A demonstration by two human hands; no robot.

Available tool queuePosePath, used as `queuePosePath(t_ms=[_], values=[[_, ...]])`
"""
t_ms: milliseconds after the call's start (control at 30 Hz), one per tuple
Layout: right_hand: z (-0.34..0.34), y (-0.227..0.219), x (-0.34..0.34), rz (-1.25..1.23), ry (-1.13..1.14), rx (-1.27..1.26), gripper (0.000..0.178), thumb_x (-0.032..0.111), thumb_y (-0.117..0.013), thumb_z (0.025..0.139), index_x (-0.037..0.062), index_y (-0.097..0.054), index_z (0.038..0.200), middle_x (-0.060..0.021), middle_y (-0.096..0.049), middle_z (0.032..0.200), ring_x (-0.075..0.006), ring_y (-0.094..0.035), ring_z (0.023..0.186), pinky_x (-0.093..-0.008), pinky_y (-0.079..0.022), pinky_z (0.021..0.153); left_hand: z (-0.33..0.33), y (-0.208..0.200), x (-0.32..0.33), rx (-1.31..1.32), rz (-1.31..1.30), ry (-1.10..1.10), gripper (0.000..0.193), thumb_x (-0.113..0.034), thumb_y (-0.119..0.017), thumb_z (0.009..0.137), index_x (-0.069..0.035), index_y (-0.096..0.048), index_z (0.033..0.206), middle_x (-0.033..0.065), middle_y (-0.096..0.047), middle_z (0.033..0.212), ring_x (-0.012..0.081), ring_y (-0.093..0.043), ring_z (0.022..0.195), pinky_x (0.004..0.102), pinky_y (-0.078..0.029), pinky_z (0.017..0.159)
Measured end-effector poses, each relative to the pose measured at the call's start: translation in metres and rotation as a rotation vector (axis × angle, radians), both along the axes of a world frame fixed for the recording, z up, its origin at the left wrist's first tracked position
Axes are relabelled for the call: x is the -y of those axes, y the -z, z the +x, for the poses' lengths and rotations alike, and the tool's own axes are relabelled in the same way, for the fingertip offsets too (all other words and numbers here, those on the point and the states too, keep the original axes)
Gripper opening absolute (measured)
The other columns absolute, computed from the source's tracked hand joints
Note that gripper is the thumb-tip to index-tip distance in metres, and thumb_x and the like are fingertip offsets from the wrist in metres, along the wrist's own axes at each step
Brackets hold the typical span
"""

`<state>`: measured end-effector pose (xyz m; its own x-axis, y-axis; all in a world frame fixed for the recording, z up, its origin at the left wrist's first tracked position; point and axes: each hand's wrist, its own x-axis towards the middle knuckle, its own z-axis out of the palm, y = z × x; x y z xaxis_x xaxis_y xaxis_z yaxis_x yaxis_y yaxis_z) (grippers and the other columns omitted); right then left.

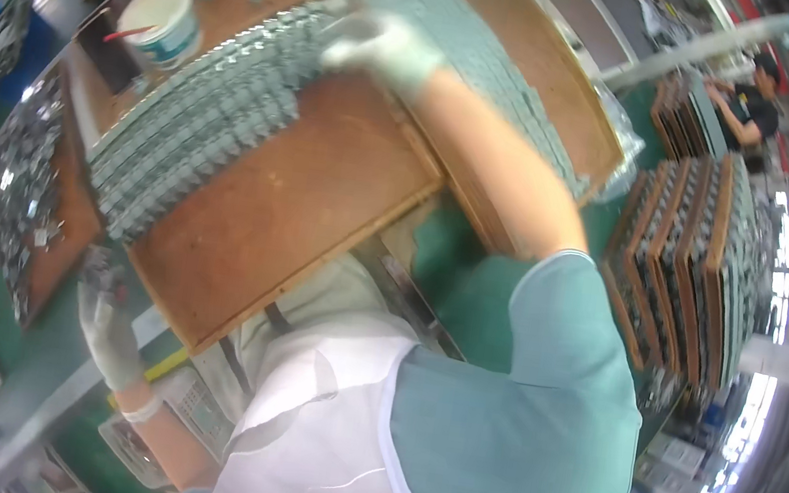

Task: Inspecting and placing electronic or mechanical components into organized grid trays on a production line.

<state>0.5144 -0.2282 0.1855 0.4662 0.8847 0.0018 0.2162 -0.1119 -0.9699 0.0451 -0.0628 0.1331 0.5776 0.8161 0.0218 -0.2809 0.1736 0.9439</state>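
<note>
The right hand [382, 48] is held at the parts [201, 113] on the tray [291, 192], the left hand [103, 309] beside it; whether fingers are clamped cannot be told.

This is a factory workshop: big stacks of trays [678, 271] at right, shiny metal bits [25, 169] at left, another worker [758, 114] upper right.

Many small grey-green parts [201, 113] are lined up in long, close rows on a flat brown tray [291, 192]. The far side of the tray is covered by them, and its near side is bare. Shiny spots can be seen along the rows. The tray is edged by a low rim.
</note>
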Motion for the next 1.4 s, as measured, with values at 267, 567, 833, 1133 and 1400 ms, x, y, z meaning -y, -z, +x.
queuePosePath(t_ms=[267, 567, 833, 1133, 1400], values=[[-0.164, 0.070, -0.015, 0.068, -0.293, -0.482, 0.039, 0.013, -0.076, 0.082, 0.0003, -0.066, 0.118, -0.0103, -0.069, 0.113, -0.0174, -0.065, 0.106, -0.0331, -0.051, 0.095, 0.074, 0.034, 0.057, -0.005, -0.131, 0.082, 0.044, -0.013, -0.057, 0.095, 0.006, -0.049, 0.134, 0.0141, -0.057, 0.128, 0.0203, -0.058, 0.110, 0.0303, -0.044, 0.098], [-0.193, 0.063, -0.014, 0.063, -0.414, -0.123, 0.033, 0.009, -0.075, 0.083, -0.0007, -0.069, 0.114, -0.0069, -0.067, 0.109, -0.0154, -0.065, 0.096, -0.0282, -0.053, 0.082, 0.087, 0.029, 0.089, -0.044, -0.327, 0.143, 0.047, -0.041, -0.057, 0.098, 0.002, -0.061, 0.113, 0.0058, -0.066, 0.096, 0.0123, -0.062, 0.083, 0.0237, -0.047, 0.069], [-0.194, 0.070, -0.013, 0.035, -0.292, -0.013, 0.023, 0.007, -0.078, 0.076, 0.0049, -0.074, 0.099, -0.0062, -0.068, 0.092, -0.0153, -0.065, 0.075, -0.0284, -0.053, 0.068, 0.092, 0.039, 0.088, -0.251, -0.313, 0.152, 0.052, -0.048, -0.044, 0.102, 0.001, -0.063, 0.106, 0.0086, -0.067, 0.083, 0.0126, -0.061, 0.064, 0.0241, -0.046, 0.056], [-0.192, 0.073, -0.002, -0.150, -0.406, 0.236, 0.026, 0.001, -0.077, 0.076, -0.0036, -0.068, 0.100, -0.0091, -0.065, 0.097, -0.0202, -0.066, 0.089, -0.0301, -0.053, 0.078, 0.092, 0.021, 0.057, -0.546, -0.282, 0.448, 0.045, -0.037, -0.047, 0.102, 0.005, -0.065, 0.100, 0.0074, -0.066, 0.077, 0.0128, -0.060, 0.062, 0.0274, -0.046, 0.052], [-0.184, 0.063, 0.002, -0.105, -0.526, 0.081, 0.049, 0.024, -0.079, 0.079, -0.0024, -0.062, 0.117, -0.0144, -0.066, 0.109, -0.0252, -0.066, 0.094, -0.0353, -0.052, 0.085, 0.091, 0.014, 0.054, -0.423, -0.235, 0.545, 0.040, -0.034, -0.047, 0.102, 0.002, -0.064, 0.103, 0.0068, -0.066, 0.076, 0.0109, -0.057, 0.054, 0.0234, -0.044, 0.047]])
